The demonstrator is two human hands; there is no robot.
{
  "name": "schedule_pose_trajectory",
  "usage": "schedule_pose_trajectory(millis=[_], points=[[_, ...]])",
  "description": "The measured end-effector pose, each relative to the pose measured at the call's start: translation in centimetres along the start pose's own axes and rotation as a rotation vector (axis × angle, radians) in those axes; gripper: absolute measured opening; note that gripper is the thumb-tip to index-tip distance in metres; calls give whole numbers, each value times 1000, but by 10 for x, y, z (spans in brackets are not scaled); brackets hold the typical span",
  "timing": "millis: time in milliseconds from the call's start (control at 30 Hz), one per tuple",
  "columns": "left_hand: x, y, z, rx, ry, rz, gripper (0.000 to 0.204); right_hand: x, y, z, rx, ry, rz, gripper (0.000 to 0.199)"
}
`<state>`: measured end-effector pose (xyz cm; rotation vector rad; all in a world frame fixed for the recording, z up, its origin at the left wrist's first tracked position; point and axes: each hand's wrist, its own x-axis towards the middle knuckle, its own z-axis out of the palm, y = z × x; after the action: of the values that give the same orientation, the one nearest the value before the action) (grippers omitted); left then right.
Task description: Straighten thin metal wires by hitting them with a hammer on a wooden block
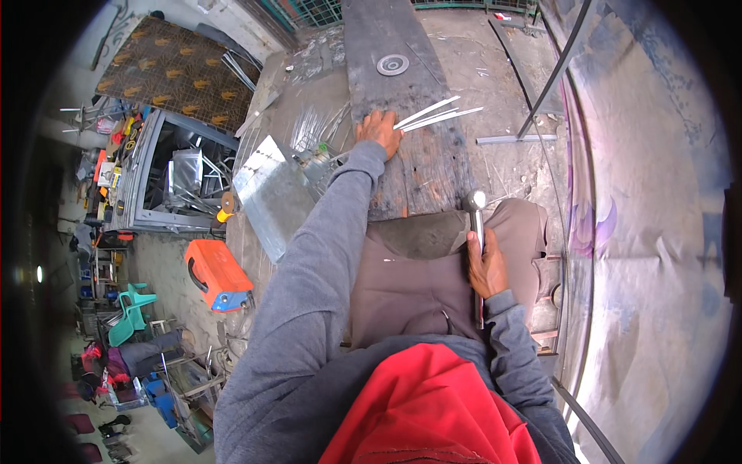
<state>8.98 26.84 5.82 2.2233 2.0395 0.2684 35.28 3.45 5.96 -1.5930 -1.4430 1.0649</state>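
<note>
My left hand (pixel 377 131) is stretched forward over a dark wooden plank (pixel 421 174), its fingers closed around the ends of several thin, pale metal strips (pixel 440 116). The strips fan out to the right above the plank. In front of my right thigh, my right hand (pixel 487 267) grips a hammer (pixel 477 219) by its metal handle. The hammer's rounded head points away from me, and the handle's end hangs down by my lap. Farther up the plank lies a round grinding disc (pixel 393 65).
A shiny sheet of metal (pixel 272 197) lies left of the plank. Beyond it stand a grey metal frame (pixel 147 182) full of scraps and an orange case (pixel 219 271). A green plastic chair (pixel 131 313) is farther left. Metal bars (pixel 556 73) and a hanging sheet (pixel 649 232) border the right.
</note>
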Motion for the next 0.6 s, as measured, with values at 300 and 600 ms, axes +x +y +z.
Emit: schedule_pose_trajectory(millis=[300, 600], points=[[14, -10, -8, -50, -161, -3, 27, 0, 0, 0, 13, -10, -5, 32], [15, -5, -13, 93, -237, -17, 33, 0, 1, 0, 30, -28, 1, 33]])
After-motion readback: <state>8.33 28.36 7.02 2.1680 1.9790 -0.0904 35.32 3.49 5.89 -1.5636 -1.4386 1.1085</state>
